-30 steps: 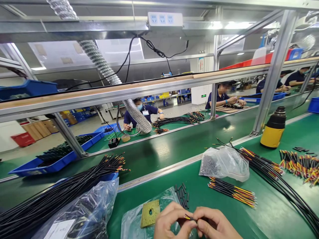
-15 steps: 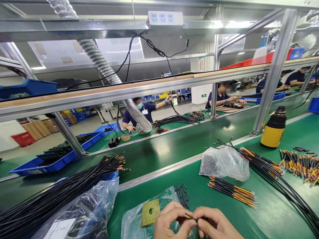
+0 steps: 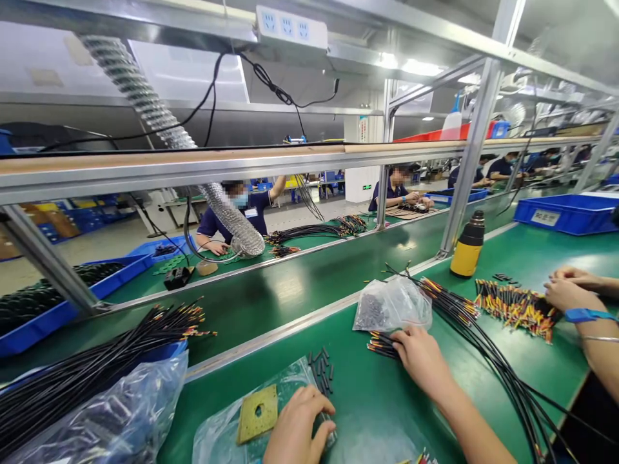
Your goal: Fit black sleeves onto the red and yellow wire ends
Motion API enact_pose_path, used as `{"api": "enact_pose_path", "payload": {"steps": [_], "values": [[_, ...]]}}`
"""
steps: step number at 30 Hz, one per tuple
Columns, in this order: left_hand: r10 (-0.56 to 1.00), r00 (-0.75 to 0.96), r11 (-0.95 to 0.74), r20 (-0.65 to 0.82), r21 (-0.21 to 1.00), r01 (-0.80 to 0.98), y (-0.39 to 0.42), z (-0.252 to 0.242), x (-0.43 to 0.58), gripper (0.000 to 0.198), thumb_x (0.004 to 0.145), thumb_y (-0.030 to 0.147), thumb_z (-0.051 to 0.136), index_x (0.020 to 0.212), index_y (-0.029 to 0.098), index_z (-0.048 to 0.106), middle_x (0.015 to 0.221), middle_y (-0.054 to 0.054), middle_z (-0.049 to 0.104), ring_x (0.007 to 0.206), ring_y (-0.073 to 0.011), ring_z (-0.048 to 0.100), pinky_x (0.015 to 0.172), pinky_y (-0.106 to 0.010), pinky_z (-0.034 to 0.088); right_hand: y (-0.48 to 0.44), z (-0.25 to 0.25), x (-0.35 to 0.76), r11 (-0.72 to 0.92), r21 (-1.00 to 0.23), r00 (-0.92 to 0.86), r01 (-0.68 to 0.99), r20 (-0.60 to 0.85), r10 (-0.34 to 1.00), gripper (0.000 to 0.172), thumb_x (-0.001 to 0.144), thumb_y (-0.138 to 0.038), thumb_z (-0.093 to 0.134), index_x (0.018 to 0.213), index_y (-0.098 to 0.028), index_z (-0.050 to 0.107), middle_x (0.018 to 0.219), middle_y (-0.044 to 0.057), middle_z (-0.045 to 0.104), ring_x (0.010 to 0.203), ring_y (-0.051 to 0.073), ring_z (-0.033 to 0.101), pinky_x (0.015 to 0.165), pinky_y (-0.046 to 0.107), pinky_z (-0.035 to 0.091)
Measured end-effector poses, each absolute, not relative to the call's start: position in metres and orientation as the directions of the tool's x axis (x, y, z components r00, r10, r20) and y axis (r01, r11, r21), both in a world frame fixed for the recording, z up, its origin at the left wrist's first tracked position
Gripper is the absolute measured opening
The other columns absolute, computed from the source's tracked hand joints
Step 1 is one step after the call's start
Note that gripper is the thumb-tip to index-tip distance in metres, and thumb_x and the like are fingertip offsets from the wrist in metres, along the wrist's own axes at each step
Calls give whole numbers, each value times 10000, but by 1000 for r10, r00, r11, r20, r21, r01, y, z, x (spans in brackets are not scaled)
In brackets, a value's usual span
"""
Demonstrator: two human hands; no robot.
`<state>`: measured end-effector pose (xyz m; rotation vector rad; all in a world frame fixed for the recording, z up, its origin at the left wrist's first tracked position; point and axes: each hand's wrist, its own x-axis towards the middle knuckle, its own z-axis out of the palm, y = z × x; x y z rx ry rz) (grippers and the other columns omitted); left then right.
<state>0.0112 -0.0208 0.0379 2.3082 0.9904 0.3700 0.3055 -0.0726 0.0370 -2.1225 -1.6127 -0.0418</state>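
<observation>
My left hand point(image 3: 302, 422) hovers over a clear plastic bag point(image 3: 207, 432), its fingers curled loosely and the thumb apart, with nothing visible in it. Beside its fingertips lie several short black sleeves point(image 3: 322, 368), and a yellow-green sponge point(image 3: 258, 412) with a hole rests on the bag. My right hand point(image 3: 420, 361) reaches forward to a bunch of short black wires point(image 3: 381, 343) with red and yellow ends. Its fingers close on the near part of the bunch and hide it. At the bottom edge a few more wire ends point(image 3: 423, 459) show.
A bag of black sleeves point(image 3: 387, 306) sits behind my right hand. Long black cables point(image 3: 111, 374) lie left; another cable bundle point(image 3: 488, 361) crosses right. A yellow-black bottle point(image 3: 468, 248) stands near a post. At right, a co-worker's hands point(image 3: 570, 293) are at a wire pile point(image 3: 515, 309).
My hands have parted from the small wire piece they held together. The right one has moved forward to the short wires, the left stays low. The view has turned right.
</observation>
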Motion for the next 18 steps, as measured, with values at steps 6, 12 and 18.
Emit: {"api": "enact_pose_path", "payload": {"steps": [6,12,18], "values": [[782,618,-558,80,531,638,-15,38,8,204,886,101,572,929,205,742,984,-76,719,1010,-297,636,912,-430,487,-91,-13,233,590,-235,-505,772,337,795,105,876,-281,765,822,-279,674,818,-58,661,779,145,615,670,201,430],[739,658,-671,146,247,699,-1,28,40,274,902,40,601,1001,223,779,1005,-91,701,1016,-321,614,875,-456,505,-74,-67,207,618,-124,-534,776,392,749,308,838,-118,725,617,-221,536,647,-54,608,577,135,542,477,267,282],[655,747,-756,114,87,649,4,22,52,194,923,58,631,845,181,759,985,-88,716,985,-305,608,839,-440,483,-85,-19,223,377,-523,-269,764,272,924,283,673,0,579,827,-238,573,764,-61,671,635,123,621,586,193,404]]}}
